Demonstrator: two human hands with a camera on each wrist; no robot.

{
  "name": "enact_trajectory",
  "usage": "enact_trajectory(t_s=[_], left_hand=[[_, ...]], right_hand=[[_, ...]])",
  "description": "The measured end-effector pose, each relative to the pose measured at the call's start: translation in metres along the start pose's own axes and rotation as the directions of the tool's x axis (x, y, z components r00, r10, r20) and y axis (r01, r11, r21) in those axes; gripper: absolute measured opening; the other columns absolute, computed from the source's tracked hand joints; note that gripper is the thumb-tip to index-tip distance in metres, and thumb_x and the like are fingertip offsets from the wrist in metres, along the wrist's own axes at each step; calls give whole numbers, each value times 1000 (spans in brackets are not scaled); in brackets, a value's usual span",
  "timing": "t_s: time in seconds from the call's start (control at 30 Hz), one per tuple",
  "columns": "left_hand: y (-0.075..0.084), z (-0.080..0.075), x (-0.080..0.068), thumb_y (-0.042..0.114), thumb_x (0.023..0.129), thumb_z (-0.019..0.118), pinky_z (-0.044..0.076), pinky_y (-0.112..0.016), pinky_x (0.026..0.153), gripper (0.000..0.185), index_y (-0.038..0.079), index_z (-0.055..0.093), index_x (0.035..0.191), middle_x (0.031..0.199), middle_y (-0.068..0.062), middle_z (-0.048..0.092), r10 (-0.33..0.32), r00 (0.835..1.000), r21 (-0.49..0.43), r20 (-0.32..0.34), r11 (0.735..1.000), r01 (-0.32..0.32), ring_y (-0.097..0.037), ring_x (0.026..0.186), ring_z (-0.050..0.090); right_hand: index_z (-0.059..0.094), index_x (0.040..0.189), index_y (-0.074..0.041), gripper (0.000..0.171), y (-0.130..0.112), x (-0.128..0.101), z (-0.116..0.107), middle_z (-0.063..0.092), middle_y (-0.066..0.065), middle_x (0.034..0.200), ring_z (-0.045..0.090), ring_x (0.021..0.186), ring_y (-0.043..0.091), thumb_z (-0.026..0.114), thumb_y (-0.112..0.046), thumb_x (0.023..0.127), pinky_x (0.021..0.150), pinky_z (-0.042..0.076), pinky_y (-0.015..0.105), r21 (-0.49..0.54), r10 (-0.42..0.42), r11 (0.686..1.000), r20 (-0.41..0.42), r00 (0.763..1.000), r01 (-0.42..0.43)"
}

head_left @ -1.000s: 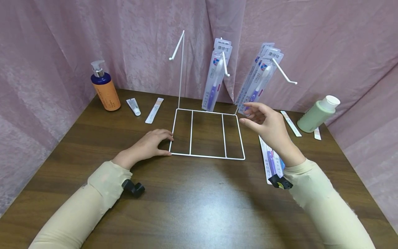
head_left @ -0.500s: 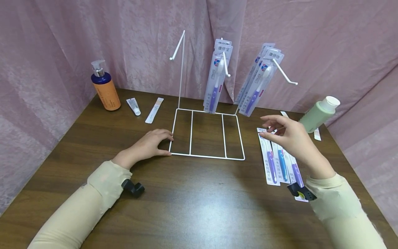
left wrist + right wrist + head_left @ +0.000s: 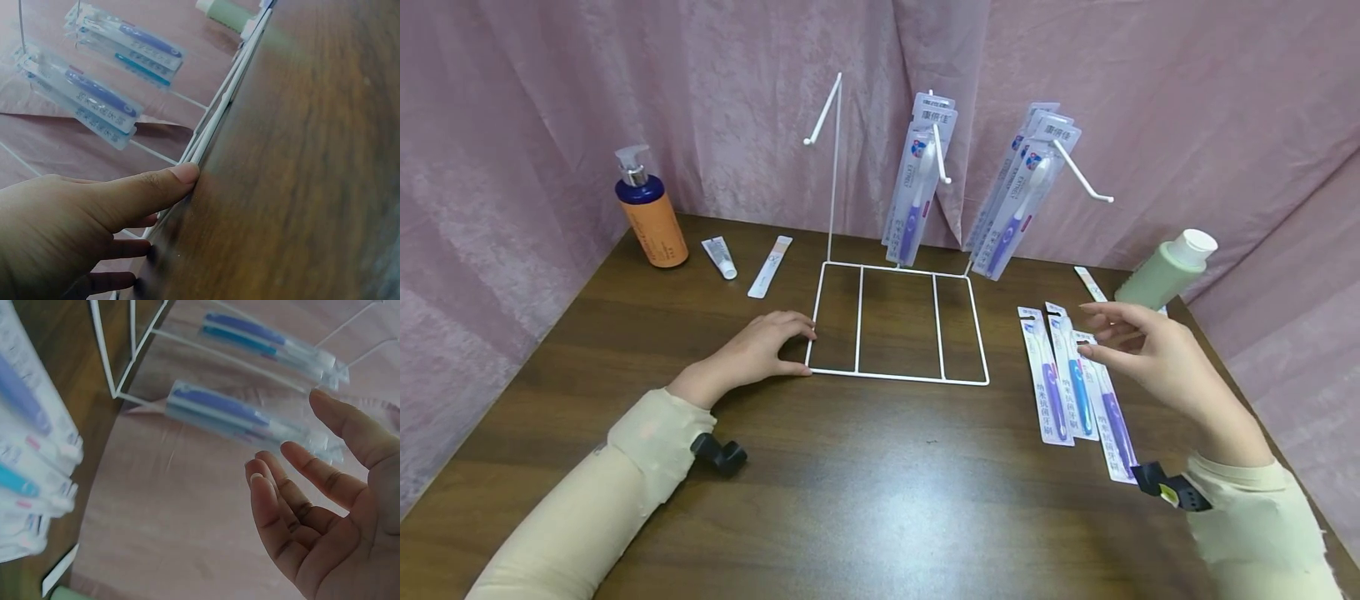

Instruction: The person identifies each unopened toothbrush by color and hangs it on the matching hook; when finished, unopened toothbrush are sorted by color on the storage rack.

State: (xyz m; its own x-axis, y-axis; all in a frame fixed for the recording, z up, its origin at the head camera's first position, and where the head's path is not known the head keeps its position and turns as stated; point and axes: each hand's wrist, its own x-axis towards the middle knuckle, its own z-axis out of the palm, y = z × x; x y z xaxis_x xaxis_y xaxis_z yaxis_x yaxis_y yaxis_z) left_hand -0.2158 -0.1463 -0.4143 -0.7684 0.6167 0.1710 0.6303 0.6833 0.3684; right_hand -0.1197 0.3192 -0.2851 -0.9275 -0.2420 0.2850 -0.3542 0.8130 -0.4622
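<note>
At the right edge of the bench [image 3: 880, 500], the right hand [image 3: 1157, 354] hovered just above the flat toothbrush packs [image 3: 1078, 387], fingers loosely spread and holding nothing. One second before, this hand had been raised near the right hook of the wire rack [image 3: 898, 321], at the foot of the hanging packs [image 3: 1026, 196]; it had since swung right and down, away from the rack. Judged from that path, a hanging step was finished and the hand was returning to the flat packs for the next one. Three flat packs lay side by side, all untouched. The left hand [image 3: 760, 350] had not moved: it rested flat on the bench, relaxed fingers touching the rack's left base corner, thumb against the wire in the left wrist view.

Hidden or unclear items:
- The lowest flat pack was partly covered by the right wrist and its camera mount.
- The number of packs on each hook could not be counted; they overlapped.
- The left hook [image 3: 822, 112] appeared bare.
- Pack print was illegible in the blurred wrist views.
</note>
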Motion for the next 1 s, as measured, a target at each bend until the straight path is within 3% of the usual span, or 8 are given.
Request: enact_trajectory(t_s=[0.2,0.4,0.57,0.77,1.0], left_hand=[[1,-1,0,32,77,80,38,-55,105,49,5,65,115,130,-15,58,2,1000,-10,12,1000,-2,-35,125,51],[1,-1,0,33,77,79,37,-54,106,49,5,65,115,130,-15,58,-9,1000,-13,18,1000,9,-34,125,51],[2,-2,0,34,78,79,37,-55,106,50,5,64,116,131,-15,58,-11,1000,-19,19,1000,12,-34,126,50],[2,-2,1,34,78,78,36,-55,107,50,5,64,117,132,-14,58,-17,1000,-27,25,999,17,-33,127,49],[1,-3,1,34,78,78,36,-56,107,50,5,64,117,132,-14,57,-15,1000,-26,27,1000,16,-34,128,48]], right_hand=[[63,118,-6,39,22,-18,0,58,-35,88,56,78,-17,76,-11,81,68,46,6,16,41,999,-15,999,-41],[61,120,-4,42,43,-33,0,55,-35,86,55,76,-17,76,-11,81,65,45,5,-1,87,996,-11,996,-87],[58,123,-4,46,59,-44,0,60,-25,88,54,76,-18,76,-17,82,63,43,6,-42,148,988,48,988,-146],[56,125,0,52,76,-53,7,67,17,101,50,77,-17,75,-22,83,63,43,11,-96,225,972,144,963,-213],[56,123,6,56,100,-58,20,68,23,103,52,80,-8,75,-28,82,66,44,17,-146,296,952,215,931,-269]])
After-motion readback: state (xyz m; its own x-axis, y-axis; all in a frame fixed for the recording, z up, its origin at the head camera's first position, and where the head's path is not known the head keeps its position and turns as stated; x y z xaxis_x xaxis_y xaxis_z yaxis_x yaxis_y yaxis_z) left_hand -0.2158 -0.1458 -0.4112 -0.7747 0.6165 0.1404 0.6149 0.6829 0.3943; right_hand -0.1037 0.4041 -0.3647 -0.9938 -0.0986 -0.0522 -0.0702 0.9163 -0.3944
